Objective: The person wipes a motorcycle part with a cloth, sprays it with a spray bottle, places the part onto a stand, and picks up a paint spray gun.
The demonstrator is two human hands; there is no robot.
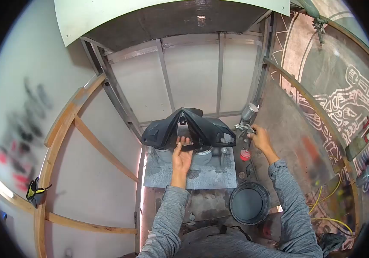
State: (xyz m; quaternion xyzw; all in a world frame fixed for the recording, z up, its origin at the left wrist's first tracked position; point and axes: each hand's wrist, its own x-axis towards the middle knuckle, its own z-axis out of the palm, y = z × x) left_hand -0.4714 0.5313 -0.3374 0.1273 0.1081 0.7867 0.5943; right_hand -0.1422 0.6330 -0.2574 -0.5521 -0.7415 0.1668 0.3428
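A black angular plastic panel (165, 131) rests on round grey supports above a grey, paint-marked board (201, 178). My left hand (182, 160) is palm up at the panel's lower middle edge, its fingers curled round that edge. To the right, my right hand (260, 138) is closed on the handle of a metal spray gun (245, 128). The gun has a silver cup (250, 112) on top and points left toward the panel's right end, a short gap away. A red and clear fitting (245, 155) hangs below the gun.
A black bucket (247, 205) of grey liquid stands right of the board. Wooden framing (70, 112) lines the left wall. Another spray gun (319, 26) hangs at the upper right. A yellow hose (332, 220) lies at the lower right. A metal hood (176, 21) hangs overhead.
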